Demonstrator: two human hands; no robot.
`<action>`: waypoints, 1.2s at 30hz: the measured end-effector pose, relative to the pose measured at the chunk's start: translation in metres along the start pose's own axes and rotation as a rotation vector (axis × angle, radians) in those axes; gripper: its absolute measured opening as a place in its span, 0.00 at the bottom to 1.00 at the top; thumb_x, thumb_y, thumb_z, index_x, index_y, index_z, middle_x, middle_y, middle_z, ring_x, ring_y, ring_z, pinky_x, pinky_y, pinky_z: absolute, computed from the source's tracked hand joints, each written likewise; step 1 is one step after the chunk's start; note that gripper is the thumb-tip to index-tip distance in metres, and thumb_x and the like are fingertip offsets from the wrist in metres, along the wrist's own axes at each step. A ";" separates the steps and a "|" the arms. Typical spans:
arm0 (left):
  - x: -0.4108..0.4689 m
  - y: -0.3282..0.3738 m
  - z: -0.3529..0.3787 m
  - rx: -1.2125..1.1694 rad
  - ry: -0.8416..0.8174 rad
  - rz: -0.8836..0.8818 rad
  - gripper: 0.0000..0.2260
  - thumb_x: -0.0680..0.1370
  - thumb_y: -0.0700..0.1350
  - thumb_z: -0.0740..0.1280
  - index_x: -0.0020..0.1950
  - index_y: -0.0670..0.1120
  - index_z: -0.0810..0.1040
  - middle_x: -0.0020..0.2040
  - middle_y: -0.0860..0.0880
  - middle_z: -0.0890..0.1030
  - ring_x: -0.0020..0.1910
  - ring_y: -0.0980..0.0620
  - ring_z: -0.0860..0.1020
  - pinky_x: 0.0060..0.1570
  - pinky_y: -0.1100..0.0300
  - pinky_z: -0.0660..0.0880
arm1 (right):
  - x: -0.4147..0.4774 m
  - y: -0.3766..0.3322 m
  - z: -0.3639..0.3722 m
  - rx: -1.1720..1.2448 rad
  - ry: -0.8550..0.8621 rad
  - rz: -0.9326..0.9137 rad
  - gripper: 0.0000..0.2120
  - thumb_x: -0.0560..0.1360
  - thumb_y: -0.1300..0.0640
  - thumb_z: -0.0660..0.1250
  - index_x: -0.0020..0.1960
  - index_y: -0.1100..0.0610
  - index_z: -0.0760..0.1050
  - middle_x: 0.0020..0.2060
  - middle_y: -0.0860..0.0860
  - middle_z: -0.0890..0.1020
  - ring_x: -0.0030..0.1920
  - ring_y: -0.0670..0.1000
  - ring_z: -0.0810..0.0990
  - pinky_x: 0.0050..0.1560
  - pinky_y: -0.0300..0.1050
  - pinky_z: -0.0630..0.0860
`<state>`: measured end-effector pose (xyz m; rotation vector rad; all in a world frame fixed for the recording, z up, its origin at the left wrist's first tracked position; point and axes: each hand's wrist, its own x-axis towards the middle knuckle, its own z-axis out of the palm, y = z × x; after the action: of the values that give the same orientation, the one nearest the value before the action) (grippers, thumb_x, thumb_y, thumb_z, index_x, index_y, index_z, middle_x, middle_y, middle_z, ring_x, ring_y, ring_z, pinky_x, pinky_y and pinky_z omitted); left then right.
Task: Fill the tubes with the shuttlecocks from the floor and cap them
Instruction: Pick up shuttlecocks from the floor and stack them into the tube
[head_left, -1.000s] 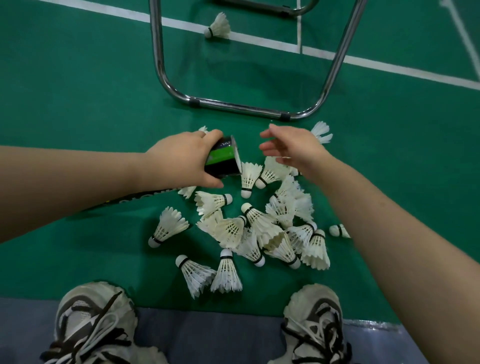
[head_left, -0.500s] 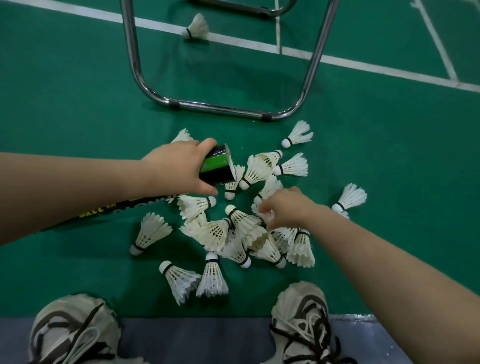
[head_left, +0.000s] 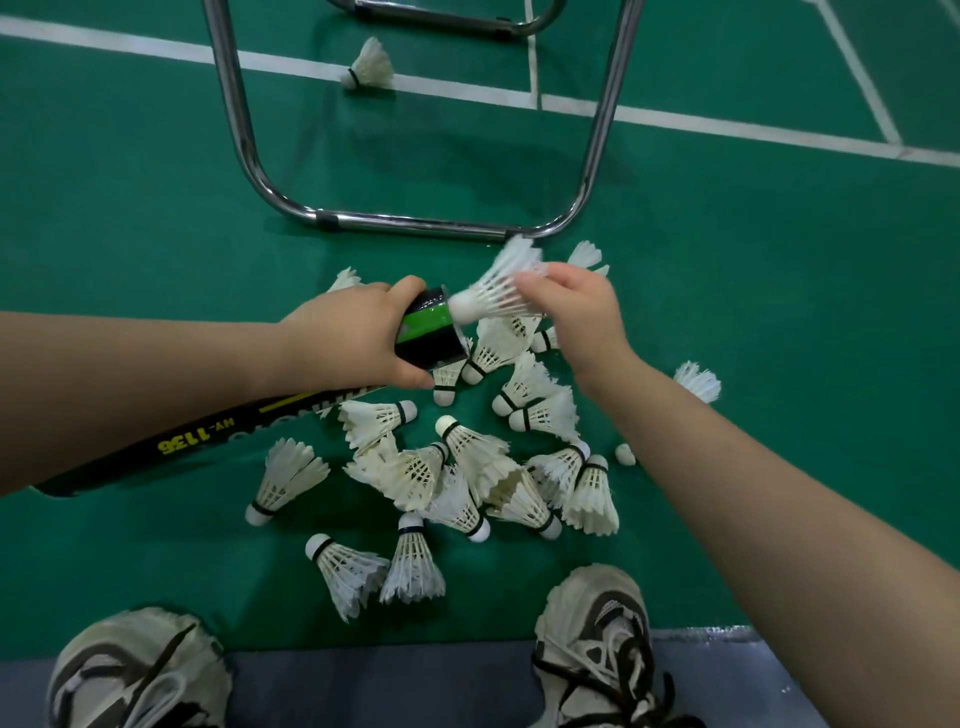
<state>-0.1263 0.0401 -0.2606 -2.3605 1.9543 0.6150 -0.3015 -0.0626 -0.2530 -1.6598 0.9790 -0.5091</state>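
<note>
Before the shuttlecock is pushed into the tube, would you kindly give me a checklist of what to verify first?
1. Left hand grips the tube near its open end: ok.
2. Right hand holds the shuttlecock by its feathers: ok.
3. Cork end points at the tube mouth: ok.
4. Cork centred in the mouth: cannot tell, the frame is blurred there.
5. Room left inside the tube: cannot tell, the interior is hidden.
6. Pile of shuttlecocks lies close by for the next pick: ok.
</note>
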 end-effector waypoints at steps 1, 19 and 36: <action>0.001 0.001 -0.001 -0.009 0.006 -0.001 0.38 0.65 0.65 0.71 0.67 0.49 0.61 0.50 0.48 0.76 0.43 0.49 0.75 0.42 0.53 0.77 | -0.001 -0.005 0.006 -0.039 -0.096 0.009 0.12 0.78 0.57 0.61 0.38 0.54 0.77 0.34 0.48 0.78 0.35 0.46 0.74 0.39 0.37 0.72; -0.005 0.006 -0.005 -0.007 0.079 0.136 0.36 0.64 0.65 0.70 0.67 0.52 0.63 0.55 0.51 0.78 0.46 0.53 0.73 0.37 0.60 0.67 | 0.005 -0.009 0.035 0.147 -0.777 0.341 0.20 0.78 0.42 0.56 0.60 0.56 0.69 0.51 0.52 0.76 0.51 0.47 0.78 0.58 0.41 0.73; 0.012 -0.013 0.009 0.042 0.040 0.010 0.37 0.66 0.65 0.70 0.67 0.49 0.61 0.53 0.48 0.76 0.45 0.50 0.74 0.42 0.53 0.77 | 0.029 0.094 -0.018 -0.667 -0.072 0.394 0.15 0.76 0.48 0.62 0.59 0.54 0.74 0.50 0.49 0.78 0.45 0.50 0.75 0.42 0.43 0.71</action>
<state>-0.1152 0.0343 -0.2754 -2.3582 1.9750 0.5266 -0.3312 -0.1037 -0.3400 -1.9656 1.4817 0.1685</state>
